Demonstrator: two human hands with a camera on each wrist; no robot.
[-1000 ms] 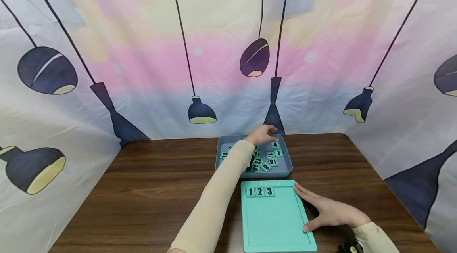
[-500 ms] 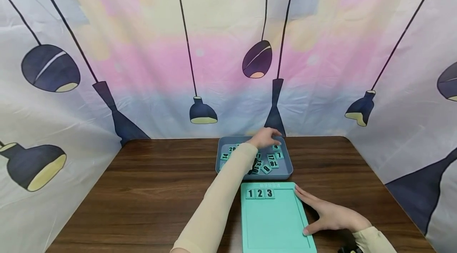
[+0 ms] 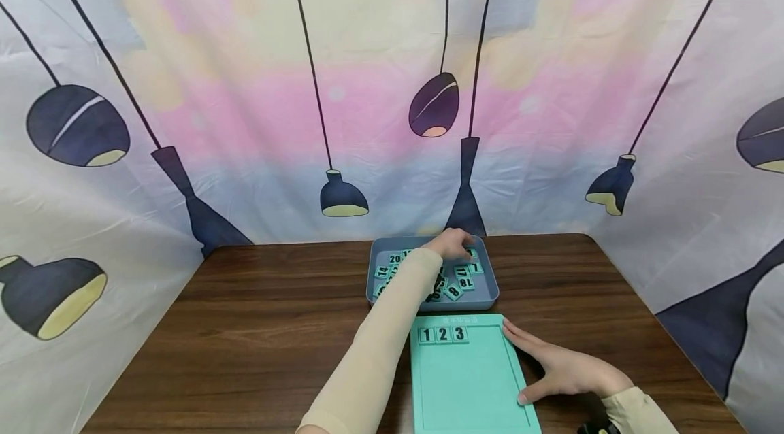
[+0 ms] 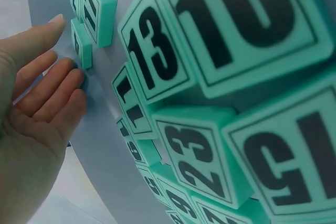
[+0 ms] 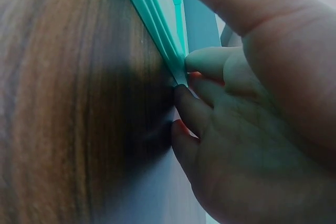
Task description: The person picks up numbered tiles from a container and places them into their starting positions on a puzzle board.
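Observation:
My left hand [image 3: 452,243] reaches over the far right part of a blue-grey tray [image 3: 456,305] of green number tiles. In the left wrist view, the thumb and loosely bent fingers of that hand [image 4: 39,87] are right beside the tile marked 4 [image 4: 81,44], with a gap between thumb and fingers. Nearer the person lies a mint-green board [image 3: 465,386] with tiles 1, 2 and 3 [image 3: 444,335] in a row at its top left. My right hand [image 3: 566,369] rests spread along the board's right edge, thumb on the rim; its fingertips [image 5: 181,95] touch the edge and tabletop.
Tiles 13 [image 4: 157,51], 23 [image 4: 194,156] and several others lie in the tray, some overlapping. The tray stands near the back edge of the brown wooden table [image 3: 263,325]. Behind hangs a curtain [image 3: 257,114] printed with lamps.
The left hand has lowered toward the tray, its fingertips now overlapping the 4 tile in the head view. The right hand stays at the board's edge. The head view shifts slightly.

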